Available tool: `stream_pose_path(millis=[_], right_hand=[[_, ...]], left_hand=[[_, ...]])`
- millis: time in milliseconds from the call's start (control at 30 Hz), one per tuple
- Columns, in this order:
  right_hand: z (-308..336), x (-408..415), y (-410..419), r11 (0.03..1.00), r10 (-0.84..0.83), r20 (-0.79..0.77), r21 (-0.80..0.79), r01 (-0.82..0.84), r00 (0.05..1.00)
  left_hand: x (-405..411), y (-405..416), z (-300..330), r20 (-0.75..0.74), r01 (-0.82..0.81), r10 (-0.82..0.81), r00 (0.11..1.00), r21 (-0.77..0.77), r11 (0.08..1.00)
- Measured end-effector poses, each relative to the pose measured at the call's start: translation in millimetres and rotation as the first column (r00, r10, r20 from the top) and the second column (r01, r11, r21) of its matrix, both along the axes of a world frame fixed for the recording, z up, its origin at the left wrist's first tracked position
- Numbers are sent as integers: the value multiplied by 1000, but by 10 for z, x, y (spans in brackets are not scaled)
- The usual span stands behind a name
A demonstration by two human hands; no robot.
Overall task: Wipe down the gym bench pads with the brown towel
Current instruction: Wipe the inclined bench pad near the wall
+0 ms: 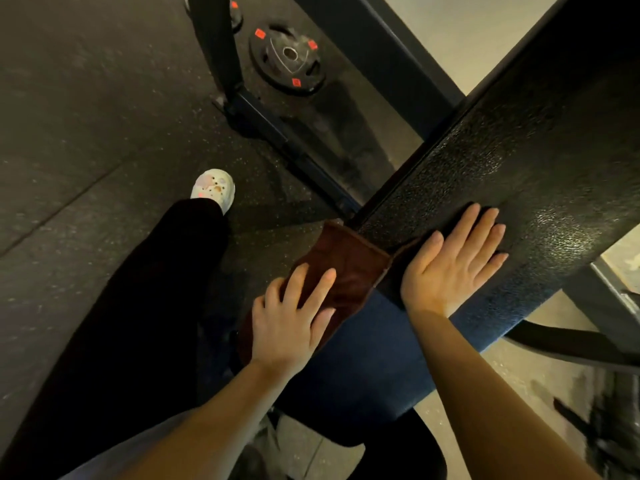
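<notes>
Now the brown towel lies under both flat, released hands, seemingly across the bench pads.

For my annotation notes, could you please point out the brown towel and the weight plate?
brown towel (349, 268), head view, middle of the cloth.
weight plate (277, 69), head view, face left of its hub.

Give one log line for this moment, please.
left hand: flat on brown towel | right hand: flat on black back pad | towel: on blue seat pad
</notes>
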State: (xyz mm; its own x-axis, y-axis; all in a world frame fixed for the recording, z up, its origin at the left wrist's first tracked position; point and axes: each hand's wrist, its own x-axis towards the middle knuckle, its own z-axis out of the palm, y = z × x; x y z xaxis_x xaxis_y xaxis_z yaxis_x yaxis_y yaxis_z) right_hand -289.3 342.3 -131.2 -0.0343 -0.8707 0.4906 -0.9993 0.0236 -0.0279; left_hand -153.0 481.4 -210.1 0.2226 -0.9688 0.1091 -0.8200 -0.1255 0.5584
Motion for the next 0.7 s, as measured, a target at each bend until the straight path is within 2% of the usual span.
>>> stream_pose_path(millis=[100, 233, 400, 500, 700], right_hand=[[-32, -11, 2, 999, 11, 0, -47, -11, 1000], [-44, -11, -14, 997, 5, -13, -78, -6, 1000], [-63, -26, -16, 996, 14, -28, -89, -16, 1000], [-68, -29, -23, 994, 12, -37, -106, -16, 999], [-67, -37, -31, 993, 1, -48, -118, -6, 999]], left_hand=[[-37, -41, 51, -15, -23, 23, 1000, 15, 1000], [-142, -493, 361, -77, -68, 67, 995, -4, 998], [-102, -922, 522, -95, 15, -25, 995, -111, 994], [-40, -624, 300, -37, 28, -32, 999, -102, 994], [8, 302, -189, -65, -34, 37, 997, 53, 998]])
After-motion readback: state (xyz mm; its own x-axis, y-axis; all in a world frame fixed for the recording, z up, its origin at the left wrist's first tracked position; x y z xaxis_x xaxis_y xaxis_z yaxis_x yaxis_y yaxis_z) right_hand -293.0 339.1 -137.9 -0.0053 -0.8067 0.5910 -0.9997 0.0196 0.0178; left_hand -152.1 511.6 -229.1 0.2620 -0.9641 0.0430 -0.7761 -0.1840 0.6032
